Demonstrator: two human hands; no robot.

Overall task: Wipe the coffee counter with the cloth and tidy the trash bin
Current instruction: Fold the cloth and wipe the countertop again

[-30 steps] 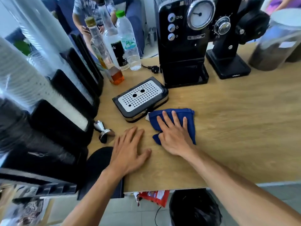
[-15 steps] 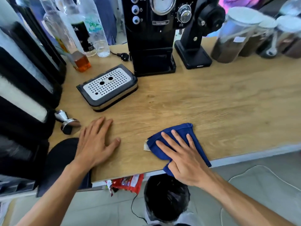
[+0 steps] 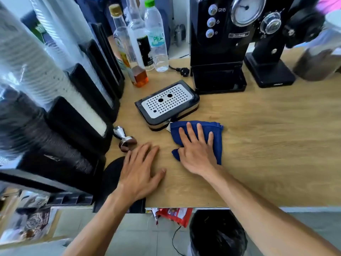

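Note:
A folded blue cloth (image 3: 216,132) lies on the wooden counter (image 3: 267,145), its far corner touching the black drip tray (image 3: 167,105). My right hand (image 3: 196,150) presses flat on the cloth with fingers spread. My left hand (image 3: 141,169) rests flat on the bare counter beside it, fingers apart, holding nothing. Below the counter's front edge stands a trash bin lined with a black bag (image 3: 217,235). A red wrapper (image 3: 175,215) hangs by the counter's edge next to the bin.
A black coffee machine (image 3: 221,43) and grinder (image 3: 267,67) stand at the back. Bottles (image 3: 156,37) cluster at the back left. Cup dispensers (image 3: 55,89) fill the left side. A metal tamper (image 3: 125,138) lies near my left hand. A jar (image 3: 321,58) sits far right.
My right hand has slid the cloth from the counter's front edge back up to the drip tray. My left hand has stayed flat on the counter.

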